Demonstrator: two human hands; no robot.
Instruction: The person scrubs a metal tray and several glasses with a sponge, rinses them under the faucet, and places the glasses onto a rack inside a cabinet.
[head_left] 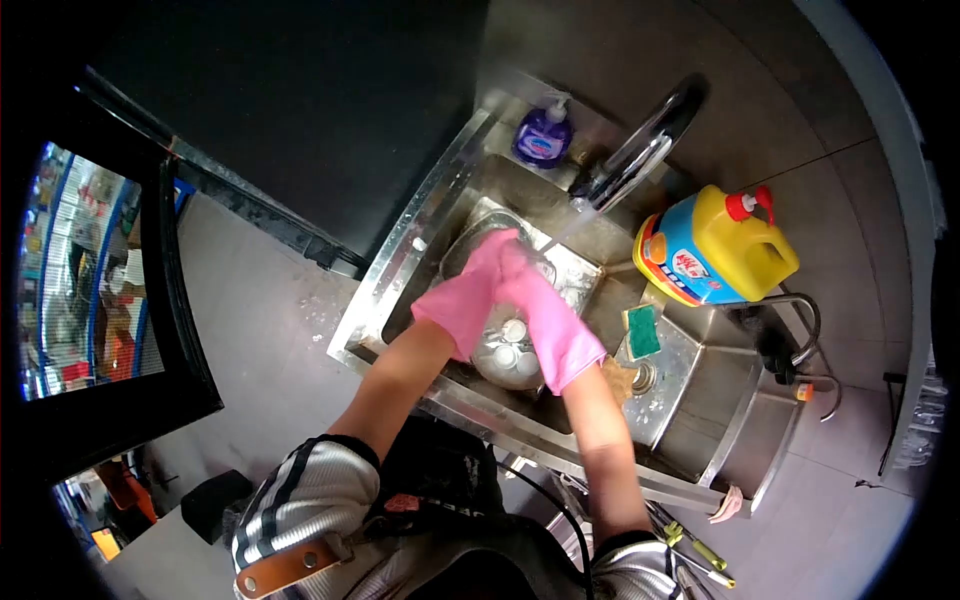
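Pink rubber gloves cover both hands, which meet over the left basin of a metal sink (590, 440). My left hand (485, 260) and my right hand (515, 268) are close together under the stream from the faucet (640, 150). Their fingers overlap and blur, so what they hold, if anything, cannot be made out. Beside them lies a clear round container (465, 245). Below the gloves, a bowl (510, 378) holds several small white cups (507, 356). A metal tray (575, 272) lies under the hands.
A purple soap bottle (542, 138) stands behind the basin, left of the faucet. To the right are a yellow detergent jug (715, 250) and a green sponge (643, 332) on the sink's divider. A pink cloth (728, 504) hangs at the front right edge.
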